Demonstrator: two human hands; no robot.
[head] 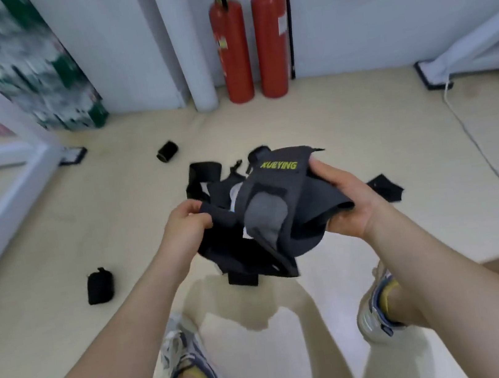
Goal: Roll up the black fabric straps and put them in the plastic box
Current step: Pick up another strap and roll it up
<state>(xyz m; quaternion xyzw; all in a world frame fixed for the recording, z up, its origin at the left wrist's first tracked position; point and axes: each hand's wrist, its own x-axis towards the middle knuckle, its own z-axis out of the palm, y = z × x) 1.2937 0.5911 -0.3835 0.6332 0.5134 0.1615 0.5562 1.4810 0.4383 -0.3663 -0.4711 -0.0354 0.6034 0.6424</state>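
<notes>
Black strap bundle (275, 217): unrolled, tangled, yellow-green lettering, gripped in my left hand (187, 227) and right hand (345, 197). Rolled strap (167, 151): on the floor beyond. Second rolled strap (100, 285): floor, to my left.

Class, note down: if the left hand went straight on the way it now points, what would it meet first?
The left hand grips the black strap bundle, so that comes first; beyond it, probably the right hand.
</notes>
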